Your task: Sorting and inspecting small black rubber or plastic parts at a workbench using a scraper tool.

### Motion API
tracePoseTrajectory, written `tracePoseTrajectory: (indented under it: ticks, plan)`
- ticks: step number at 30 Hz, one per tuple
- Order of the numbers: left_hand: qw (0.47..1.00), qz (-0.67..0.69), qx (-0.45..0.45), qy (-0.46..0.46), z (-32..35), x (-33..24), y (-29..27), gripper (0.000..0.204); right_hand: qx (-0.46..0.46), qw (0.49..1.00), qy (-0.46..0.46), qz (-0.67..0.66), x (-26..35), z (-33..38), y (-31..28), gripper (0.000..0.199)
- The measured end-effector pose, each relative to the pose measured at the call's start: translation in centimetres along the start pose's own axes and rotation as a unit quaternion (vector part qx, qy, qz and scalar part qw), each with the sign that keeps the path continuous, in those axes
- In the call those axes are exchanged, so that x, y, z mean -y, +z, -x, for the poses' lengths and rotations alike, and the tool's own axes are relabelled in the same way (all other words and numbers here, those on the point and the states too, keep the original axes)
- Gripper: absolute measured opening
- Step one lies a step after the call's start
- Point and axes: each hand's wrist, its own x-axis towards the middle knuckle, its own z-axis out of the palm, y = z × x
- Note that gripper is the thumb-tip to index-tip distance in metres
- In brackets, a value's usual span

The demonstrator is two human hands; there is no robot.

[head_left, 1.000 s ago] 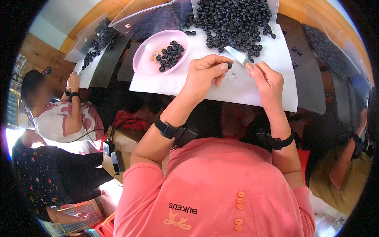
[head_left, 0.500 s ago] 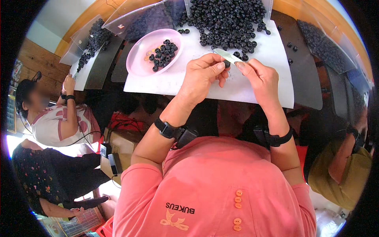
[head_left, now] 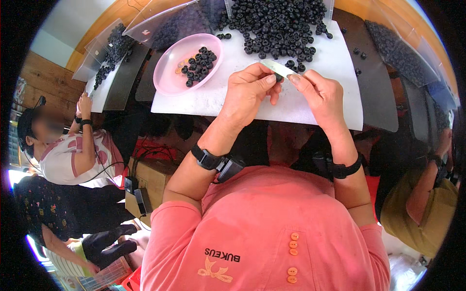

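Over the white mat (head_left: 194, 104), my left hand (head_left: 250, 92) pinches a round black bead (head_left: 278, 77) between thumb and fingers. In my right hand (head_left: 323, 99) is a thin, pale whitish-green strip (head_left: 275, 67), held between thumb and fingers. Its flat length crosses just above the bead, with the far end close to my left fingertips. Whether the strip touches the bead I cannot tell. Beyond my hands, a large heap of black beads (head_left: 276, 29) spills toward me. To the left, a pink bowl (head_left: 162, 80) holds several black beads and small yellow-orange pieces.
A clear box wall (head_left: 330, 12) borders the heap. Clear panels with more beads (head_left: 395, 53) stand at the right. At the left, a person (head_left: 77, 150) works by another bead pile (head_left: 116, 46); a second person (head_left: 63, 208) is below. Another person's arm (head_left: 422, 194) shows at the right.
My hands keep nearly the same pose; the strip's far end has shifted slightly left. The view has moved a little. The person at the lower left has changed posture.
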Motion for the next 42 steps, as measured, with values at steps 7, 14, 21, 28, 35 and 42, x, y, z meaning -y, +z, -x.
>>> tracePoseTrajectory:
  ticks: [7, 14, 21, 28, 35, 42]
  plan:
    - [0.999, 0.003, 0.041, 0.016, -0.2, -0.2, 0.0, 0.033, 0.005, 1.000, -0.012, 0.003, -0.1, 0.0, -0.2, 0.040]
    - [0.999, 0.004, 0.033, 0.033, -0.1, 0.1, -0.2, 0.030, 0.016, 1.000, -0.015, -0.004, -0.3, 0.0, -0.1, 0.041]
    - [0.999, 0.013, 0.035, 0.036, -0.2, 0.3, -0.3, 0.027, 0.025, 0.999, -0.005, -0.023, -0.1, 0.1, 0.0, 0.038]
    - [0.998, -0.043, -0.010, 0.047, 0.3, -1.1, 0.1, 0.017, 0.026, 0.986, 0.052, -0.157, -0.5, 0.6, -0.7, 0.029]
    - [0.831, -0.479, -0.184, 0.213, 0.3, -8.4, -6.4, 0.019, -0.052, 0.938, 0.109, -0.325, -1.9, 0.7, -1.0, 0.033]
    - [0.657, -0.675, -0.108, 0.319, -1.3, -6.2, -5.0, 0.019, -0.083, 0.913, 0.119, -0.382, -1.6, 0.9, -1.0, 0.034]
